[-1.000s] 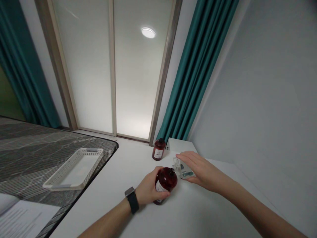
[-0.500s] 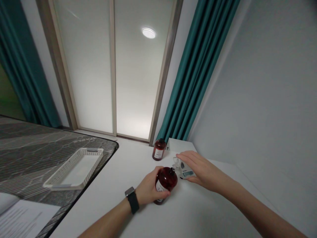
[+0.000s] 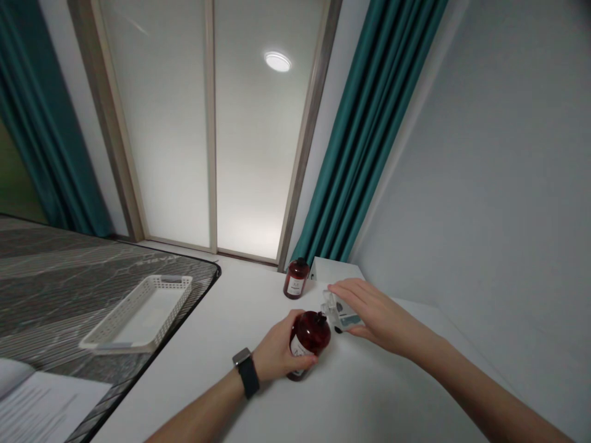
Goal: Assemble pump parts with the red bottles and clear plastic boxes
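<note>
On the white tabletop (image 3: 221, 369), a second dark-red round bottle with a pale label and dark cap (image 3: 296, 279) stands upright beyond the held dark-red round plastic bottle with a pale label (image 3: 308, 341), well apart from it and close to the window end. Just right of that far bottle sits a white box-shaped block (image 3: 335, 271), at the foot of the teal curtain (image 3: 364, 141). Far to the left of the held bottle, a white perforated plastic tray (image 3: 138, 317) rests on a grey patterned mat (image 3: 50, 289), and white printed sheets of paper (image 3: 37, 409) lie nearer the left lower corner. Nothing stands between the 2 hands and these things.

The left hand (image 3: 277, 354), with a black watch (image 3: 246, 372) on its wrist, has its fingers curled closed around the lower body of the held bottle, which stands slightly tilted on the tabletop. The right hand (image 3: 373, 314) lies over a small clear bottle with a white and teal label (image 3: 339, 314), just right of the held bottle and near its top; the fingers are stretched almost flat and loosely bent over it, touching it from above. Whether they grip it cannot be told.
</note>
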{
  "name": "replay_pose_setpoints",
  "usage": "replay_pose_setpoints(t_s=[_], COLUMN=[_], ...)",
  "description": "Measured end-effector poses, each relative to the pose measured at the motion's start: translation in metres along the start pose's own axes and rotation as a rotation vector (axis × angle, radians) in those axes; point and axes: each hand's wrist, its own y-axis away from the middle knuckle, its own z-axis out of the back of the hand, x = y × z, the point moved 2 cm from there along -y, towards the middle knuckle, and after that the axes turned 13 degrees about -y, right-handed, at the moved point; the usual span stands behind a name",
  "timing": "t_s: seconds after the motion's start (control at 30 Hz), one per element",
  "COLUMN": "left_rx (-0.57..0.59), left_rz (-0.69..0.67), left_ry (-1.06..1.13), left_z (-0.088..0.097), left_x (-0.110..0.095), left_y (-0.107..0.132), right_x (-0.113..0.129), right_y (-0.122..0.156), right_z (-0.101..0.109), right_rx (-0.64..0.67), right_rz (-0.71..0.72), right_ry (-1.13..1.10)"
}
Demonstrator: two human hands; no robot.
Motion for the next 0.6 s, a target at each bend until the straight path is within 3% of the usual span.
replay_pose_setpoints(t_s=[0.6], left_rx=[-0.014], left_rz=[0.02], left_ry=[0.017], left_z=[-0.0029], left_x=[0.004], left_y=[0.0005], right_x=[-0.002], right_y=[0.0005], right_z=[0.0043], right_rx=[-0.009], right_rz=[-0.007], right_ry=[0.041])
